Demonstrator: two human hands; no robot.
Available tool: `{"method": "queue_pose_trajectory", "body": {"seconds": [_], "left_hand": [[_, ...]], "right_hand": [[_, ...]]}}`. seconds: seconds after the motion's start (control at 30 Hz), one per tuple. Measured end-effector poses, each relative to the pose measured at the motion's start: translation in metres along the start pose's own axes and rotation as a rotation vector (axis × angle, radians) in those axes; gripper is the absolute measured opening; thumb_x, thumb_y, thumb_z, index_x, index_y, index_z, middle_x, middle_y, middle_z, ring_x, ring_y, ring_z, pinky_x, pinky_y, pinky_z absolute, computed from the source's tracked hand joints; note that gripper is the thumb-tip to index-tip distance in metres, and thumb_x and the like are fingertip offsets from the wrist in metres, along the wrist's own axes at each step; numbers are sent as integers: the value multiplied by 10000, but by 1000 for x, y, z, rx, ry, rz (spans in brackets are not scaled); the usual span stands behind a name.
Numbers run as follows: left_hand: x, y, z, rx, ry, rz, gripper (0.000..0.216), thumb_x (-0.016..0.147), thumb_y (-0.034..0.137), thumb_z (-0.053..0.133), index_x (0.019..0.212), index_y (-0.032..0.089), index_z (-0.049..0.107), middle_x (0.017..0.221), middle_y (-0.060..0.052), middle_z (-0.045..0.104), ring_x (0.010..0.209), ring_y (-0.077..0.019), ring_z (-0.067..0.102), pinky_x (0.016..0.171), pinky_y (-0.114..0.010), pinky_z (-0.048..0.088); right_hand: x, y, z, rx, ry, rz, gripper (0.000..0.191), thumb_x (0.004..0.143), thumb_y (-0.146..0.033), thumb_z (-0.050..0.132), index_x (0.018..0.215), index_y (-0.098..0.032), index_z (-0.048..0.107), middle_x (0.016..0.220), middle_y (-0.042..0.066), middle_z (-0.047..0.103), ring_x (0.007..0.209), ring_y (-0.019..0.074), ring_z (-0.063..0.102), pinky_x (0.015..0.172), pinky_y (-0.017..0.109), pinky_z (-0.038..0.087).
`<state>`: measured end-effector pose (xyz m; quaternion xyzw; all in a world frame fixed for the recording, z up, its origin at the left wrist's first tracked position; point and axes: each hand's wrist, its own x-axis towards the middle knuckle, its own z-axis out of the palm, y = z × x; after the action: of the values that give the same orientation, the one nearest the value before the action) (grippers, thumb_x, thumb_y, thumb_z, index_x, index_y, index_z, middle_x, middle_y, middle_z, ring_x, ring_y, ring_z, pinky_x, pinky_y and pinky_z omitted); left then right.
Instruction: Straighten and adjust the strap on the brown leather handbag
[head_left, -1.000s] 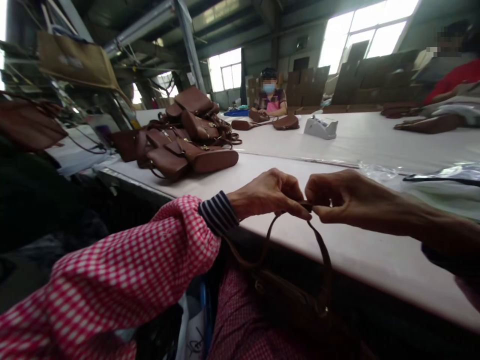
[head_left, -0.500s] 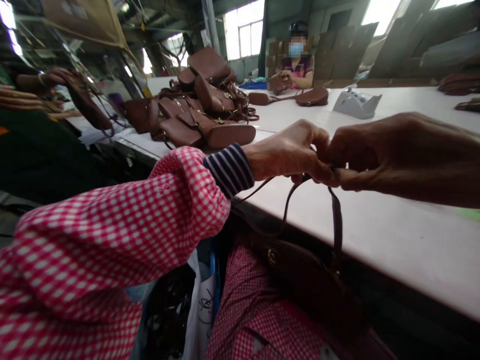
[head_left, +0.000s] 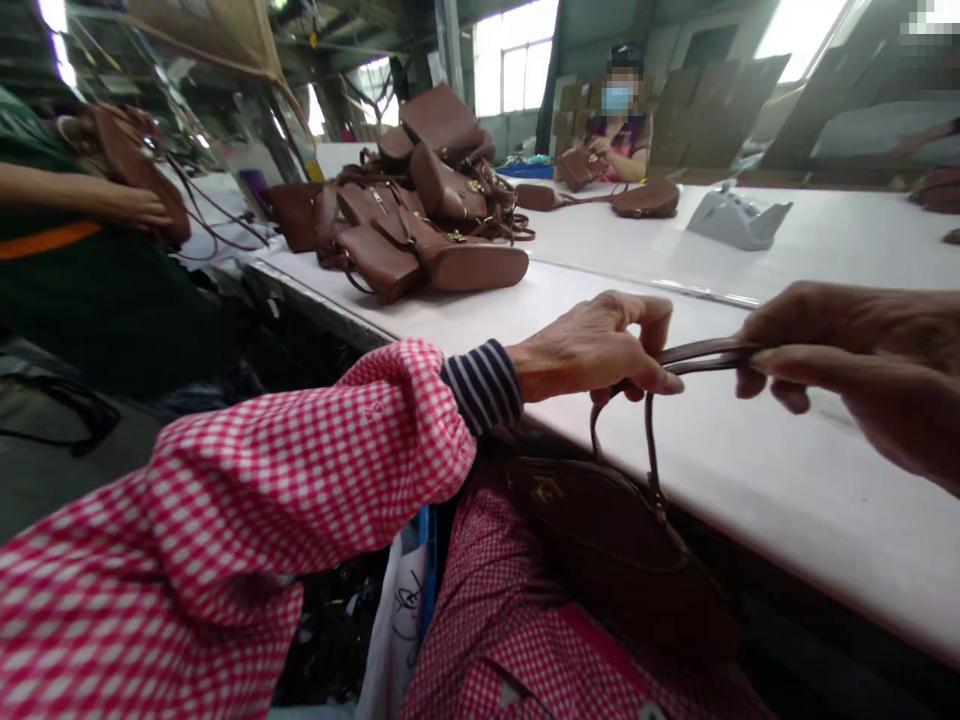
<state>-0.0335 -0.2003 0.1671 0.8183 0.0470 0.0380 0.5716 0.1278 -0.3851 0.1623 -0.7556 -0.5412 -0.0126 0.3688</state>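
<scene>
Brown leather strap (head_left: pixel 701 356) runs taut between our two hands: our left hand (head_left: pixel 600 345) pinches one end with fingers curled over it, and our right hand (head_left: pixel 862 365) grips the other end, fingers closed around it. Below our hands the strap's brown bag (head_left: pixel 622 550) hangs against our lap, under the edge of the white table (head_left: pixel 787 480). Beyond our left hand lies a pile of brown bags (head_left: pixel 420 210); farther off a seated person (head_left: pixel 619 125) handles another bag.
</scene>
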Motion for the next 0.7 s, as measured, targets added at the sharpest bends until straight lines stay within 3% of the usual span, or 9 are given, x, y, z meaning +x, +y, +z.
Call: {"method": "queue_pose_trajectory", "body": {"seconds": [0.1, 0.2, 0.33, 0.4, 0.53, 0.7], "left_hand": [[1, -1, 0, 35, 44, 14, 188, 817, 139, 744, 797, 161, 558, 654, -4, 626, 538, -107, 522, 504, -243, 393], [8, 1, -1, 124, 17, 73, 140, 805, 204, 760, 864, 141, 649, 699, -10, 637, 612, -126, 555, 539, -244, 382], [15, -1, -5, 216, -38, 184, 223, 843, 353, 734, 870, 132, 743, 715, -7, 609, 668, -127, 534, 591, -247, 383], [14, -5, -7, 188, -45, 174, 257, 856, 384, 723, 861, 129, 757, 712, -14, 611, 677, -125, 514, 596, -244, 370], [3, -15, -9, 73, -76, 14, 326, 868, 442, 704, 896, 122, 760, 728, -37, 652, 611, -104, 427, 522, -234, 272], [-9, -19, -9, 26, -52, -59, 366, 861, 475, 697, 982, 133, 751, 723, -33, 660, 567, -96, 396, 489, -231, 238]], "right_hand": [[6, -17, 7, -12, -76, -50, 315, 854, -502, 687, 930, -199, 729, 684, 42, 671, 550, 149, 561, 500, 302, 378], [14, -22, 9, -81, -144, -145, 357, 928, -541, 633, 900, -205, 750, 669, 32, 674, 560, 153, 587, 519, 297, 385], [14, -19, 8, -122, -127, -226, 370, 997, -484, 563, 857, -205, 763, 589, 14, 641, 505, 141, 572, 531, 296, 382], [9, -15, 7, -75, -121, -192, 403, 1009, -496, 546, 864, -196, 774, 585, 17, 638, 516, 147, 580, 539, 296, 391], [-6, -4, 11, 129, -29, -12, 392, 983, -520, 607, 882, -183, 780, 612, 18, 646, 557, 152, 579, 537, 288, 392], [-17, 6, 21, 421, 46, 192, 404, 924, -528, 692, 737, -171, 725, 586, 17, 626, 541, 137, 540, 503, 275, 361]]}}
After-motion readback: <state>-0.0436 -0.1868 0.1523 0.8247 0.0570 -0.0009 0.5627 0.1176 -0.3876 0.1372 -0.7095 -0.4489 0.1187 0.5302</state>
